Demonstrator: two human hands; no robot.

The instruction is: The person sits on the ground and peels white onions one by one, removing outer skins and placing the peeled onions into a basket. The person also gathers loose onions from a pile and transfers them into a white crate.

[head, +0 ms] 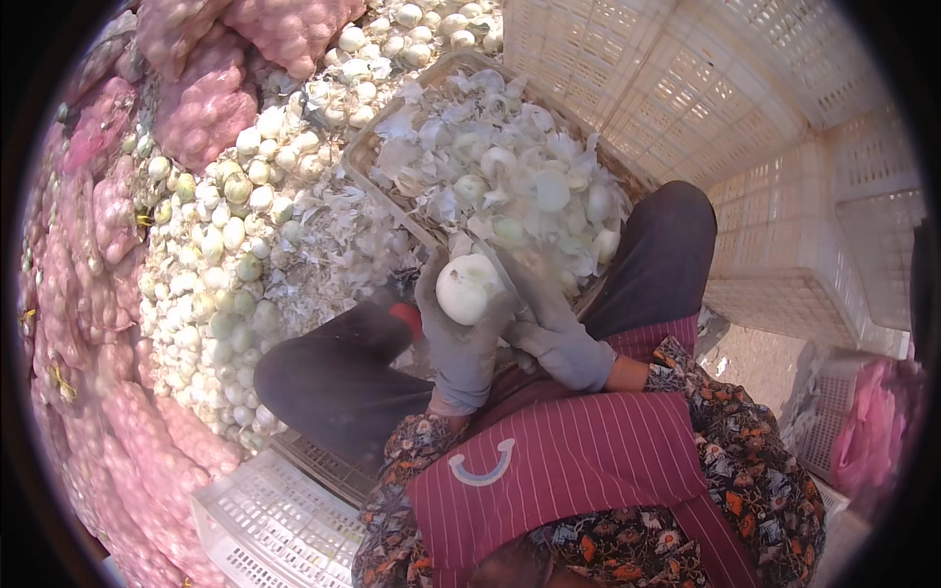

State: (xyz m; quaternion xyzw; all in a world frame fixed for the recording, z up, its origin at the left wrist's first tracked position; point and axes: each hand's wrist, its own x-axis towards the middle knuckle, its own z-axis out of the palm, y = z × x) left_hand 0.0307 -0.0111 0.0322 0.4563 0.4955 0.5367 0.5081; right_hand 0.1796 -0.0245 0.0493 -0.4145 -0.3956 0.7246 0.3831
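A peeled white onion (463,290) rests in my left hand (459,360), its cut end facing up. Both hands wear grey work gloves. My right hand (562,349) grips a knife (501,270), whose thin blade lies along the onion's right side; the handle is hidden in my fingers. Just beyond my hands, between my knees, stands a plastic crate (390,202) heaped with papery onion skins (434,143). Several pale onions (551,191) lie among these skins.
Loose onions (228,235) cover the ground to the left, with pink mesh sacks (202,103) of onions behind them. Tall stacked white crates (662,95) form a wall at the right. Another white crate (287,514) sits at lower left, and pink plastic (867,426) hangs at far right.
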